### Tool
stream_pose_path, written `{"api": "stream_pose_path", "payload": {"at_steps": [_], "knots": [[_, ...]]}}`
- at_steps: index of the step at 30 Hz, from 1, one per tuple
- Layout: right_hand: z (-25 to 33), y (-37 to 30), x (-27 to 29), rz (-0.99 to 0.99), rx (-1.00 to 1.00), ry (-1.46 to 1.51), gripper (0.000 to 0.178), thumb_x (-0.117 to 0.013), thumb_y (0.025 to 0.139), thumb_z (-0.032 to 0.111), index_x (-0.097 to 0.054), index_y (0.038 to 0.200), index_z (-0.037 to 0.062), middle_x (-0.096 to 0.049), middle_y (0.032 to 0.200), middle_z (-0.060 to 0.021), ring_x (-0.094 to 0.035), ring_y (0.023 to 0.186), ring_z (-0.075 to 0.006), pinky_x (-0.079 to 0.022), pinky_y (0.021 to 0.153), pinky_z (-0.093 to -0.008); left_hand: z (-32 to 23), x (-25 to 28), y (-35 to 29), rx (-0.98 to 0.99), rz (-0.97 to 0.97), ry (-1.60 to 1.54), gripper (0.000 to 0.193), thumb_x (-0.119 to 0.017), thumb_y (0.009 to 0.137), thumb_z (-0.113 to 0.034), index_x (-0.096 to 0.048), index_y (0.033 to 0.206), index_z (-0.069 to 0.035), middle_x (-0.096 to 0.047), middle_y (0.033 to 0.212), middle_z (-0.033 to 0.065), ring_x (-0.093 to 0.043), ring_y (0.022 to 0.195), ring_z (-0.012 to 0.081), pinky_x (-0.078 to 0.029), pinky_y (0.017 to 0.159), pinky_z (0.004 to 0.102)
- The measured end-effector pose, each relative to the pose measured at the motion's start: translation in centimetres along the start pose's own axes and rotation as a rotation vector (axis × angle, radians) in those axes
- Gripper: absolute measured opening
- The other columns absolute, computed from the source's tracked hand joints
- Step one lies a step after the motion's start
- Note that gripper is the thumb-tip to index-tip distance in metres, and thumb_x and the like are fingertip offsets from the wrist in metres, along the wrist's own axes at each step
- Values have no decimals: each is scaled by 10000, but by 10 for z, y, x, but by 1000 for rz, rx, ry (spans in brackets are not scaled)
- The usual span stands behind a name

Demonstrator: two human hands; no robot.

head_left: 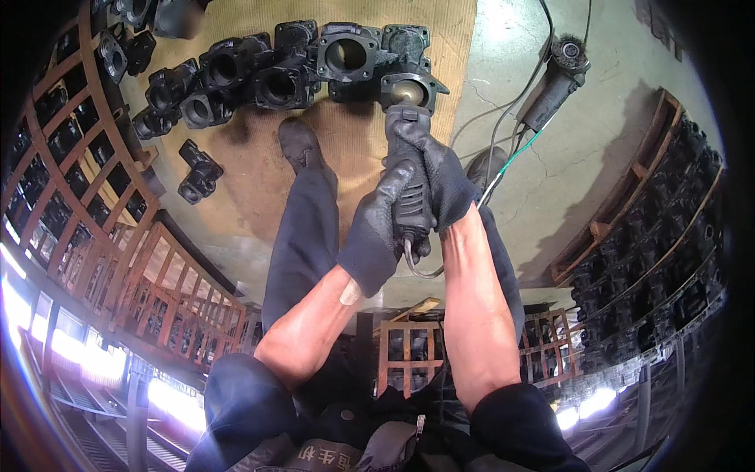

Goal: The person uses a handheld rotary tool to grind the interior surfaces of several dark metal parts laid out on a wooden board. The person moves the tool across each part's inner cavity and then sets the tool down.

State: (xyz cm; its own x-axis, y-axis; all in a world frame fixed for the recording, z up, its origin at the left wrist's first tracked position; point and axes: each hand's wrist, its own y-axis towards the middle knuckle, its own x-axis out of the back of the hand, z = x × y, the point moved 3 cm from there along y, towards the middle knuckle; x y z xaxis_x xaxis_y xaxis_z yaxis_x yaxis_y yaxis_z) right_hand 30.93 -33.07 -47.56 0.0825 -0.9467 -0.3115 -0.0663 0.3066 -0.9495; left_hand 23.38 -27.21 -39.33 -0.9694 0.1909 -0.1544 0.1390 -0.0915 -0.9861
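Both gloved hands closed around a black power tool (412, 206), fingers wrapped on the body. Left hand (381, 211) grips from the 9 o'clock side, right hand (445, 175) from the 3 o'clock side and slightly farther forward. Vented body shows between them; cord (425, 275) leaves the rear end at about 6 o'clock.

Tool nose points to 12 o'clock from the grip, right at the bore of a flanged casting (432, 89). Round brassy patch shows in that bore; can't tell if the nose touches the rim.

That casting is the last at the 3 o'clock end of a row of black castings (294, 79), on a tan mat (436, 20). A loose casting (200, 171) lies well apart from the grip, 10 o'clock. Second power tool (550, 93) with a wiry round head: concrete floor (515, 236), 1 o'clock. Slatted rusty crate (86, 118) at 10.
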Motion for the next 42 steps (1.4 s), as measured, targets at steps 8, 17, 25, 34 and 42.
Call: {"api": "stream_pose_path", "payload": {"at_steps": [8, 17, 25, 34, 42], "knots": [[2, -12, -3, -32, -42, -31, 394, -694, 864, 355, -577, 1018, 12, -617, 766, -101, -619, 594, -204, -546, 565, -314, 1, -3, -8, 9, -17, 21, 419, -623, 913, -436, -618, 970, -21, -623, 695, 73, -589, 471, 189, -495, 370, 331], [8, 27, 9, 51, -1, -1, 353, -688, 875, 334, -582, 1011, 26, -622, 773, -98, -616, 612, -188, -541, 562, -309, -7, -7, 22, 0, 32, -44, 338, -607, 927, -386, -597, 1018, -60, -639, 703, 62, -579, 431, 187, -494, 334, 321], [6, 37, 12, 90, -4, 53, 302, -668, 898, 299, -587, 1027, 38, -618, 765, -87, -594, 577, -177, -524, 536, -297, -5, -9, 31, 0, 44, -115, 300, -636, 919, -371, -614, 975, -77, -642, 709, 34, -588, 462, 161, -479, 337, 319], [4, -11, 4, -1, -21, -76, 384, -676, 884, 368, -588, 1031, 25, -628, 784, -102, -623, 608, -180, -539, 559, -294, 12, -4, -2, 7, -31, -58, 349, -628, 924, -391, -635, 939, -43, -628, 712, 52, -594, 501, 174, -495, 403, 325], [6, -16, 2, 1, -16, -95, 409, -679, 878, 381, -585, 1054, 24, -630, 800, -107, -630, 621, -189, -543, 560, -303, 19, 0, 0, -49, -30, -57, 330, -614, 940, -364, -640, 952, -35, -649, 778, 43, -619, 597, 145, -498, 484, 283]]}}
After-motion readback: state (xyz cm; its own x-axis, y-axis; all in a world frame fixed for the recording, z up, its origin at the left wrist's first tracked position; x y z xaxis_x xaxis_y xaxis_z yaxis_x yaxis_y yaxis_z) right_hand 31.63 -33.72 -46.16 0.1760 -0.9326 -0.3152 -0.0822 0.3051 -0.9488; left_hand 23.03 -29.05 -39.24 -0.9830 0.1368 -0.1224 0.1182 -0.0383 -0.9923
